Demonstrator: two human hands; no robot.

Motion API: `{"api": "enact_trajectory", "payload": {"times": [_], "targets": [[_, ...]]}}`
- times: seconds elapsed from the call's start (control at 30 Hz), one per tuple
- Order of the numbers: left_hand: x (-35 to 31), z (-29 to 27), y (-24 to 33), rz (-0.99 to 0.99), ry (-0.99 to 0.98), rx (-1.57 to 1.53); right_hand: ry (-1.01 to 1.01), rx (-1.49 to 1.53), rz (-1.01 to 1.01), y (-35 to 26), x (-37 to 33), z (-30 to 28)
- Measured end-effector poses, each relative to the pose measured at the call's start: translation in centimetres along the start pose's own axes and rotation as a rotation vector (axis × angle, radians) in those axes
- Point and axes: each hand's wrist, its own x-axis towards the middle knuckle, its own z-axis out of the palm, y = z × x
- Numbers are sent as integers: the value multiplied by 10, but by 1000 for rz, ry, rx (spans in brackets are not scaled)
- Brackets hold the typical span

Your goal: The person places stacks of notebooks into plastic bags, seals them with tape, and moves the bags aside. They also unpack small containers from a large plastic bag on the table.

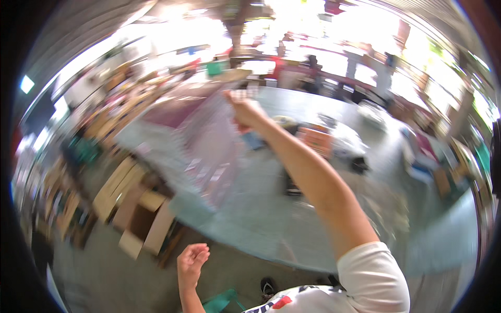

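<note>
Gripping a glossy, translucent plastic sheet (209,151) high in the right hand (237,108), likely to hang it straight above the broad blue-green bench (250,221); loosely curling the empty left hand (192,263).

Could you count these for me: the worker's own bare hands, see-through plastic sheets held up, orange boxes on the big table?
Bare hands, left hand and right hand: 2
Held plastic sheet: 1
Orange box, blurred, on the table: 1
Total: 4
</note>
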Motion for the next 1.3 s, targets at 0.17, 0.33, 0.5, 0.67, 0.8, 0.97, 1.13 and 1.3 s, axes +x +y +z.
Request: {"api": "enact_trajectory", "payload": {"times": [0.17,0.33,0.5,0.67,0.8,0.97,1.13,1.3], "targets": [[34,126,-26,-30,-418,46,699,-507,-34,236,-34,-257],[25,236,-35,-35,-567,73,887,439,349,406,-238,-433],[1,322,-52,-220,-676,250,1213,798,534,498,-299,-501],[-12,368,-47,-253,-565,317,1181,1248,362,530,-252,-570],[0,411,-22,-122,-645,596,1328,1343,336,560,-229,-647],[28,488,-29,255,-842,787,1334,1221,427,550,-240,-634],[33,663,-59,1201,-824,801,828,1249,294,478,-361,-572],[-27,767,-56,1525,-849,327,667,1291,315,339,-457,-476]]}}
